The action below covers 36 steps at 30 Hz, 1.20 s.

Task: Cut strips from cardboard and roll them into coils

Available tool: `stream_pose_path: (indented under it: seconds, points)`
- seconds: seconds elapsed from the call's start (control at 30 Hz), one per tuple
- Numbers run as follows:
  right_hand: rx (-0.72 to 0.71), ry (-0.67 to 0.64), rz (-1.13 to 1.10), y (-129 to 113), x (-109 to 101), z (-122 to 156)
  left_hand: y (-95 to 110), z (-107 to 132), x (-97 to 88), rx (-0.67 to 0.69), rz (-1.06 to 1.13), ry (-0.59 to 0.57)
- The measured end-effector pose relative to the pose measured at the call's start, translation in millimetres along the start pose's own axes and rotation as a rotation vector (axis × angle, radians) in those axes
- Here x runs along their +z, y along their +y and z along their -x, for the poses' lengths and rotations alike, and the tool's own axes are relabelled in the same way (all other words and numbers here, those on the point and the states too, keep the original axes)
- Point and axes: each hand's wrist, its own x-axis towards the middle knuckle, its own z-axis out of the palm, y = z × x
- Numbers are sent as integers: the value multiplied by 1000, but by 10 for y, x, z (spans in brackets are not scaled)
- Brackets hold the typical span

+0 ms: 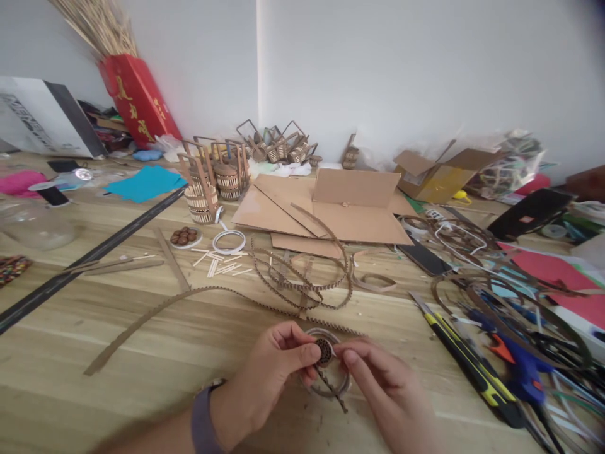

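Between the thumb and fingers of my left hand [288, 356] is a small round coil of corrugated cardboard strip [324, 352], its wavy layers facing up. A short loose end of the strip [334, 391] hangs down from it toward me. My right hand [378, 372] pinches at the coil's right edge, where a thin pale sliver shows; what exactly its fingertips hold is too small to tell. Under both hands a pale ring like a tape roll [347, 383] lies on the wooden table [198, 353], partly covered. Just beyond, a long corrugated strip [227, 290] curls across the tabletop.
A yellow-black utility knife [472, 366] and a blue glue gun [524, 372] lie at right among tangled strips. Beyond my hands are short white sticks [222, 263], a white tape ring [229, 241], brown beads [184, 236], small woven baskets [201, 198] and flat cardboard [283, 202].
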Motion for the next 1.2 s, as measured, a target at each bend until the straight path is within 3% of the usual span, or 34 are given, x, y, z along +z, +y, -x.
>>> stream_pose_path:
  seconds: [0.17,0.57,0.83,1.2]
  points:
    - [121,37,-78,82,69,13,-16,16,18,-27,8,-10]
    - [125,14,-84,226,146,95,-34,24,42,-128,134,39]
    - [-85,-27,-30,53,39,-24,6,24,39,-112,139,25]
    - [-204,8,169,60,1,-12,-7,15,37,-115,119,29]
